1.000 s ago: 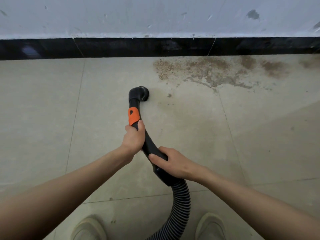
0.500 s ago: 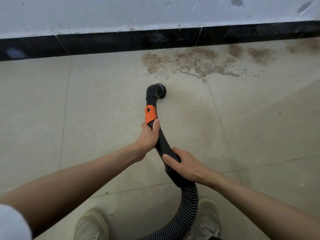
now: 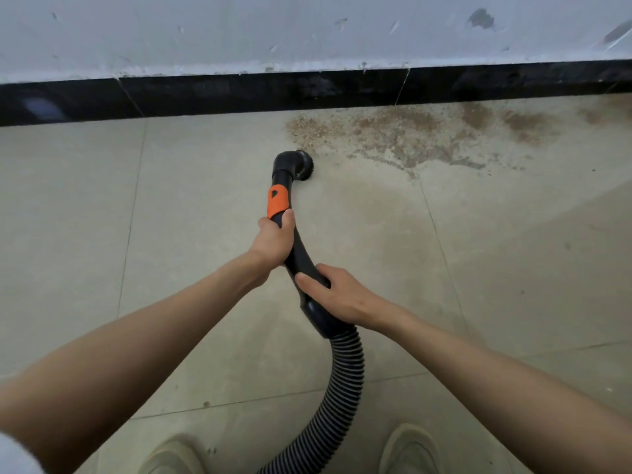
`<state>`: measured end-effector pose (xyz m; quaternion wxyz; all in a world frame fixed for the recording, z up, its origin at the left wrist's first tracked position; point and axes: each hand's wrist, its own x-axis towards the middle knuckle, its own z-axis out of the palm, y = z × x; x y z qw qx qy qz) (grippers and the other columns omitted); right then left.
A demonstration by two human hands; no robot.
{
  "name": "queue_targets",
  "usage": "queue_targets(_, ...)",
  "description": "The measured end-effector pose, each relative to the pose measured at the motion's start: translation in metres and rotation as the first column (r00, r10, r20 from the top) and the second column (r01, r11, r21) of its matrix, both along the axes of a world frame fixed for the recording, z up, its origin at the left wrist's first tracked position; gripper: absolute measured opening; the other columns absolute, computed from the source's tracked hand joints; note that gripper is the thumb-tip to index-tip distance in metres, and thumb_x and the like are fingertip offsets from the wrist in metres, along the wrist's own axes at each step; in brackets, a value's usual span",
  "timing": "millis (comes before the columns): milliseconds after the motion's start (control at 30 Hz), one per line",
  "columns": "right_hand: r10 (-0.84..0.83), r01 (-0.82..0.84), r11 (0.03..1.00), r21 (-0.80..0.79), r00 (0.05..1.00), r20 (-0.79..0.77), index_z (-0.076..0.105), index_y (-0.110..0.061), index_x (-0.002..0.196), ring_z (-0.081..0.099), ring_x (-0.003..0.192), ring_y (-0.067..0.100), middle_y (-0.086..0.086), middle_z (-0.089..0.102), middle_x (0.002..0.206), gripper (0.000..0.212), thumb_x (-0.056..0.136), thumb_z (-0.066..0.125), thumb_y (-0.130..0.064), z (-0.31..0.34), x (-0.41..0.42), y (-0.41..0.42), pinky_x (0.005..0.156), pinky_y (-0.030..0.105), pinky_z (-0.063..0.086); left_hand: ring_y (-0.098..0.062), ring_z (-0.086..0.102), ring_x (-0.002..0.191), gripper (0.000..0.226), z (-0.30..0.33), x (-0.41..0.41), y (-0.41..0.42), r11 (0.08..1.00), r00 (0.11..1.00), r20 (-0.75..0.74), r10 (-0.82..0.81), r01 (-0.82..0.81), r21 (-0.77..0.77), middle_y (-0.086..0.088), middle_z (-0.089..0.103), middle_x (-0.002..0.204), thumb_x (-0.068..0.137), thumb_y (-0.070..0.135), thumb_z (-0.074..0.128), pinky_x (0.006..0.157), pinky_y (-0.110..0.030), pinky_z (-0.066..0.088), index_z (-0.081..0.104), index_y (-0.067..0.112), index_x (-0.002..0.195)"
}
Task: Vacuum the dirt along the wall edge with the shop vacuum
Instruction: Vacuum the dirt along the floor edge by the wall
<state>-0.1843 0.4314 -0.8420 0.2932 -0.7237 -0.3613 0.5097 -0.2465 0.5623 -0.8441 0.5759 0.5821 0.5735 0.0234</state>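
Gripping the black vacuum wand (image 3: pixel 297 249) with both hands, the person stood over a pale tiled floor (image 3: pixel 102 234) facing the wall. The left hand (image 3: pixel 273 241) was curled around the wand just below its orange collar (image 3: pixel 277 201), thumb lying along the top. The right hand (image 3: pixel 337 292) wrapped the wand lower down, near the cuff where the ribbed black hose (image 3: pixel 345 381) joined; the thumb pressed across the near side and the fingers curved around the far side, partly hidden. From that cuff the hose looped down and left between two light-coloured shoes (image 3: pixel 408 448) at the bottom edge of the view.

At the far end of the wand an elbow turned right into a round brush nozzle (image 3: pixel 302 165), which sat at the floor with its bristles facing right. It lay at the lower left margin of a brown patch of dirt (image 3: pixel 410 135), a gritty scatter spread along the floor to the right, right up against the glossy black skirting (image 3: pixel 205 94). Whether the bristles actually touched the grit cannot be told. Thinner smears of dirt continued towards the right edge. Above the skirting rose a scuffed white wall (image 3: pixel 239 29).
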Motion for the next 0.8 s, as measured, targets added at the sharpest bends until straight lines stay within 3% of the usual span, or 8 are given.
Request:
queue_targets(133,0.041,-0.041,0.999,-0.003,0.999,-0.006,0.054,-0.012,0.089,0.057,0.078,0.017,0.002,0.060,0.086,0.033,0.095,0.050,-0.045,-0.008,0.000,0.011,0.075,0.034,0.047,-0.030,0.053,0.099,0.053,-0.006,-0.001,0.010,0.999,0.998,-0.044,0.033,-0.032,0.026,-0.016,0.050,0.114,0.100,0.043,0.030,0.095,-0.047,0.047,0.029,0.001,0.132)
queue_targets(300,-0.011,0.011,1.000,0.012,0.998,-0.065,0.053,-0.014,0.089,0.058,0.073,0.014,0.002,0.061,0.085,0.031,0.097,0.048,-0.043,-0.006,0.024,0.046,0.067,0.026,0.046,-0.028,0.053,0.095,0.053,0.000,0.029,0.044,0.999,0.999,-0.033,0.035,-0.034,0.009,-0.014,0.049,0.112,0.100,0.042,0.030,0.075,-0.037,0.048,0.028,0.001,0.135)
queue_targets(433,0.006,-0.007,1.000,-0.007,0.996,-0.093,0.051,-0.017,0.086,0.058,0.072,0.014,0.002,0.061,0.084,0.030,0.096,0.047,-0.045,0.001,0.038,0.064,0.066,0.024,0.046,-0.028,0.056,0.096,0.053,0.009,0.037,0.059,0.998,0.998,-0.054,0.045,-0.047,-0.032,-0.015,0.052,0.113,0.100,0.042,0.032,0.075,-0.037,0.051,0.032,0.001,0.133)
queue_targets(533,-0.003,0.003,1.000,-0.002,0.987,-0.163,0.052,-0.016,0.088,0.056,0.069,0.012,0.000,0.058,0.080,0.030,0.097,0.046,-0.043,0.008,0.038,0.071,0.061,0.021,0.044,-0.026,0.057,0.090,0.048,0.022,0.037,0.061,0.999,0.998,-0.063,0.000,-0.003,-0.043,-0.015,0.056,0.109,0.101,0.039,0.033,0.065,-0.031,0.050,0.039,0.000,0.127)
queue_targets(667,-0.004,0.006,1.000,0.010,0.983,-0.185,0.052,-0.015,0.088,0.056,0.069,0.013,0.000,0.057,0.080,0.032,0.097,0.047,-0.045,0.016,0.040,0.086,0.062,0.023,0.045,-0.027,0.057,0.091,0.042,0.034,0.038,0.069,1.000,0.997,-0.071,0.013,-0.013,0.003,-0.015,0.056,0.104,0.101,0.036,0.033,0.074,-0.034,0.049,0.046,-0.001,0.118)
queue_targets(800,0.038,-0.037,0.999,0.009,0.978,-0.205,0.051,-0.018,0.085,0.057,0.070,0.014,0.001,0.058,0.081,0.031,0.096,0.047,-0.047,0.017,0.046,0.100,0.063,0.023,0.046,-0.025,0.056,0.088,0.036,0.034,0.035,0.079,0.999,0.998,-0.048,0.043,-0.043,0.012,-0.015,0.056,0.101,0.102,0.032,0.033,0.065,-0.028,0.050,0.046,0.000,0.111)
